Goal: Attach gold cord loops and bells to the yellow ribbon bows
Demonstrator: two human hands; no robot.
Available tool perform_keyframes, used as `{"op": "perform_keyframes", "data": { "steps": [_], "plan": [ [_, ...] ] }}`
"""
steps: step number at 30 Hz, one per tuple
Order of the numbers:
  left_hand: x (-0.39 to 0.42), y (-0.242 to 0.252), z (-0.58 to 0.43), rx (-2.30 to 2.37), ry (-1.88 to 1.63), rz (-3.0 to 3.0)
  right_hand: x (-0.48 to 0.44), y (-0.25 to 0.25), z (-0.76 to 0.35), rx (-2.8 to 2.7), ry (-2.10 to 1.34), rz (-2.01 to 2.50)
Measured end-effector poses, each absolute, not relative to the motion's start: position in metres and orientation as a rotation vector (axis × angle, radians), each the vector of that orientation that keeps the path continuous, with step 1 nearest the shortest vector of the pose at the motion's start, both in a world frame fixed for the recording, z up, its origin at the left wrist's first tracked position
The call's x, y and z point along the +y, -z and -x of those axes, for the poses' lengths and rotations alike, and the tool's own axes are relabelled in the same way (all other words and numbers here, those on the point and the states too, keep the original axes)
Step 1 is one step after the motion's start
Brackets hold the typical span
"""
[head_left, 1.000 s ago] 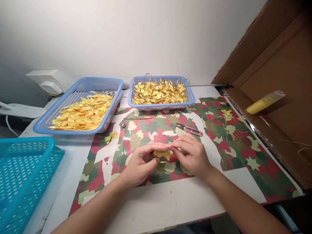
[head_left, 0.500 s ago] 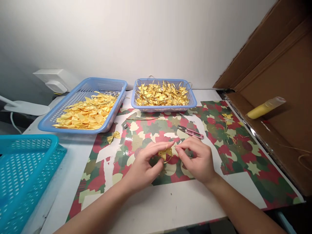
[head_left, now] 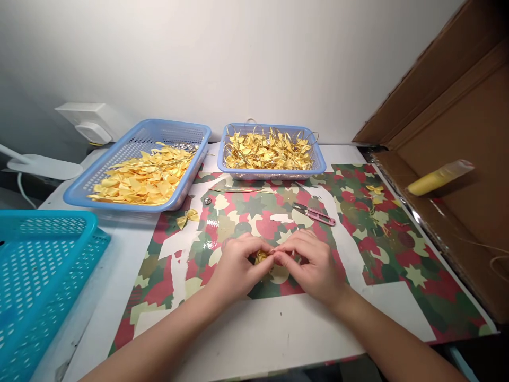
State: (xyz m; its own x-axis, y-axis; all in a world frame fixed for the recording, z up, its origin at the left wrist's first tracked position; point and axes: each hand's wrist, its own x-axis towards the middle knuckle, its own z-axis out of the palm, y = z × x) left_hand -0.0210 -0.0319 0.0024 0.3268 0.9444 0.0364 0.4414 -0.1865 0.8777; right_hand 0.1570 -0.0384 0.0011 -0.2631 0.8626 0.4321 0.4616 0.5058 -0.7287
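Observation:
Above the camouflage-patterned sheet, my left hand [head_left: 238,268] is closed around a yellow ribbon bow [head_left: 261,257], which its fingers largely cover. My right hand [head_left: 312,263] pinches at the same spot, its fingertips touching those of the left. What sits between the right fingertips is too small and hidden to make out. Pink-handled thread snips [head_left: 317,214] lie just beyond the right hand. Farther left, another yellow bow [head_left: 187,218] rests on the sheet near a small silver bell [head_left: 207,201].
A blue basket [head_left: 71,198] of yellow bows stands at back left, and a second blue basket [head_left: 272,173] holds bows with gold cords. Loose gold cords [head_left: 240,189] lie before it. A teal basket [head_left: 89,233] is at left; cardboard [head_left: 453,116] walls the right, beside a yellow tube [head_left: 431,182].
My two hands have come together; the right fingertips moved left to meet the left ones. The bow and its gold loop are now more covered. The view has shifted slightly.

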Motion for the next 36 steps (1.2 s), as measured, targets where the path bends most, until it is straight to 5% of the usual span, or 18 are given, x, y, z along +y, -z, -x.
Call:
{"op": "perform_keyframes", "data": {
  "steps": [14, 36],
  "plan": [
    [-0.024, -0.005, 0.032, 1.045, -0.692, -1.686, -0.029, -0.004, -0.165, -1.937, -1.158, 1.145],
    [-0.024, -0.005, 0.025, 1.206, -0.836, -1.277, -0.029, 0.003, -0.158, -1.948, -0.971, 1.116]
  ]
}}
